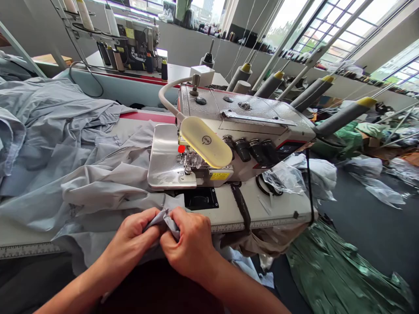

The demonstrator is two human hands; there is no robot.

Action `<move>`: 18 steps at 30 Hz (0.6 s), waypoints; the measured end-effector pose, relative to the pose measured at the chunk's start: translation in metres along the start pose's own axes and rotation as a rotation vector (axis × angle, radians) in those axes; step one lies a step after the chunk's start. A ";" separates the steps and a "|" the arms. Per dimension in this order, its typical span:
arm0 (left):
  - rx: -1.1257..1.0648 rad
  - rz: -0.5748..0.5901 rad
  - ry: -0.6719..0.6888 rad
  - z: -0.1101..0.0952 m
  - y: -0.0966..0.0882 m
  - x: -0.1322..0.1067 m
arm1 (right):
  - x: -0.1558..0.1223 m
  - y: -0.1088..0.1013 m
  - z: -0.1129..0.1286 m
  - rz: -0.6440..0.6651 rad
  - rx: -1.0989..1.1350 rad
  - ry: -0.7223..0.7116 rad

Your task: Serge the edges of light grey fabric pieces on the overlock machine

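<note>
Both hands pinch a grey fabric piece [108,187] at the table's front edge, close together. My left hand [135,233] is closed on a fold of it, thumb toward the middle. My right hand [190,240] grips the cloth just beside, fingers curled. A small bunched bit stands up between the two thumbs. The rest of the grey fabric spreads leftward over the table in loose folds. Just beyond my hands stands an overlock sewing machine [242,126] with a shiny metal plate [163,159] and a yellowish lamp [205,141] over its needle area.
Grey thread cones [275,83] stand behind the machine. A measuring tape [225,227] runs along the table edge. Clear plastic [284,176] lies on the right of the table. Green fabric [343,270] lies low on the right. Another sewing machine [139,46] stands at the back left.
</note>
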State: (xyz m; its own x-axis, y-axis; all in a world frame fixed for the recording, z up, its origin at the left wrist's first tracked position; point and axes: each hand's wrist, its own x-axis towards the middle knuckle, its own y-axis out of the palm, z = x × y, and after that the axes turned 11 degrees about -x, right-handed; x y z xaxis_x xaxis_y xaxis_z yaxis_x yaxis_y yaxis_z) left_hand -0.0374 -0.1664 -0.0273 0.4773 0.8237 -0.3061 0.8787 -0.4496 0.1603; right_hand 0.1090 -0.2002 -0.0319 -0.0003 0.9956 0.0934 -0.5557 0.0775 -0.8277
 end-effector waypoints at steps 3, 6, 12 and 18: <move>0.165 -0.024 0.092 0.002 0.000 -0.001 | 0.002 0.003 -0.003 -0.027 0.030 -0.022; 0.078 0.037 0.005 -0.003 -0.005 -0.002 | 0.002 -0.001 -0.005 0.069 0.246 0.024; -0.180 0.194 -0.183 -0.012 -0.015 0.000 | 0.001 -0.015 -0.008 0.327 0.621 0.106; -0.157 0.218 -0.180 -0.010 -0.014 0.001 | 0.001 -0.014 -0.007 0.337 0.678 0.165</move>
State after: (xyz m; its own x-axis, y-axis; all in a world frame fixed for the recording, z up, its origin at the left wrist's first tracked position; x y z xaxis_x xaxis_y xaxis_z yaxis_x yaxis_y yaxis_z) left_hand -0.0496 -0.1563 -0.0208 0.6584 0.6331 -0.4070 0.7523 -0.5387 0.3792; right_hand 0.1232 -0.2000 -0.0240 -0.1650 0.9588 -0.2312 -0.9353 -0.2265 -0.2719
